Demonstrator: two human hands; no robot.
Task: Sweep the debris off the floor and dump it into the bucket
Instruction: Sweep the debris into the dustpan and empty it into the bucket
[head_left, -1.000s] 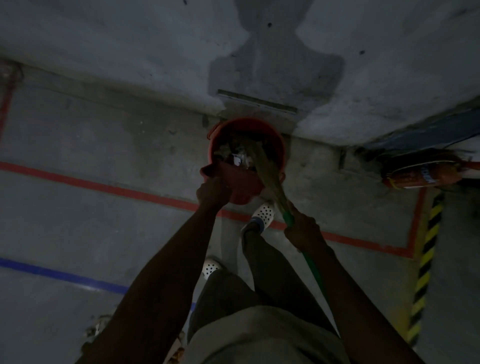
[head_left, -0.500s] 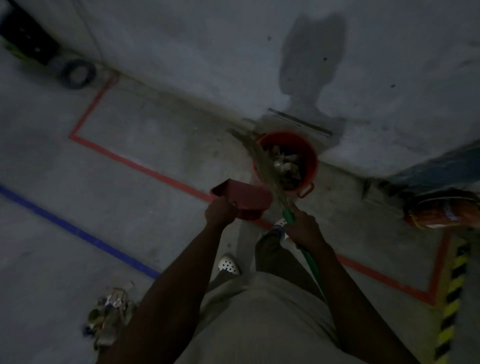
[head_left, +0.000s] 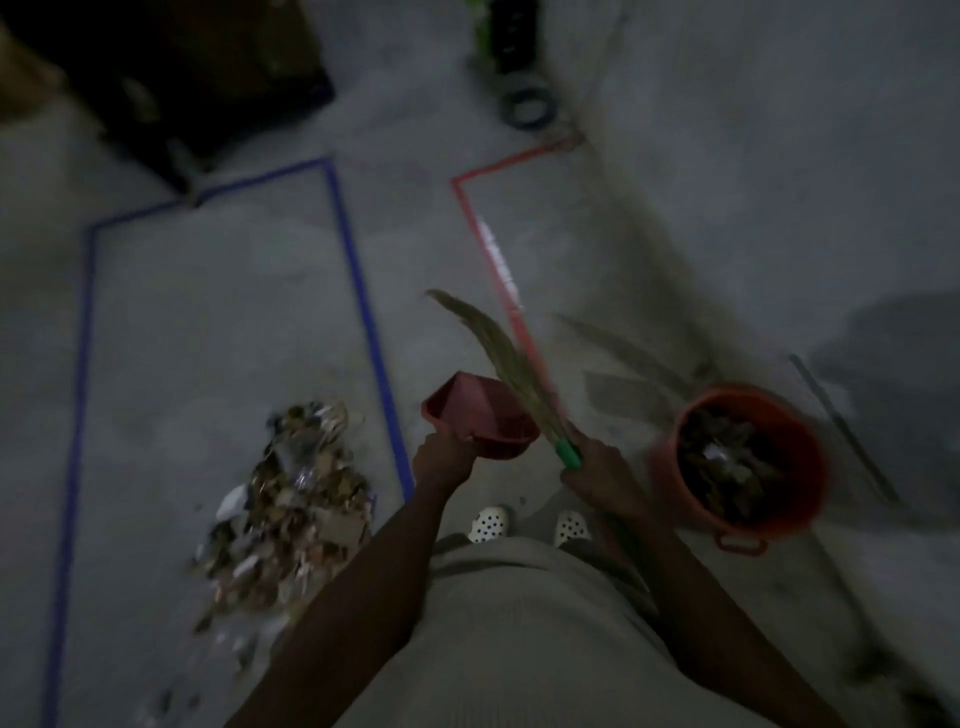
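My left hand (head_left: 441, 460) grips the red dustpan (head_left: 480, 415) in front of me, above the floor. My right hand (head_left: 597, 470) holds the green handle of a grass broom (head_left: 498, 348), whose bristles point up and to the left. A red bucket (head_left: 802, 467) stands on the floor to my right, near the wall, with debris inside. A pile of dry leaves and scraps (head_left: 291, 499) lies on the concrete floor to my left, inside a blue taped rectangle.
Blue tape (head_left: 363, 312) and red tape (head_left: 498, 260) mark lines on the floor. A dark bulky object (head_left: 197, 78) fills the far left corner. A dark ring (head_left: 527, 106) lies by the wall (head_left: 779, 156). My white clogs (head_left: 488, 522) show below my hands.
The view has swung left, away from the bucket. The dustpan and broom came off the bucket's rim and now hang in front of me, and the debris pile has come into view.
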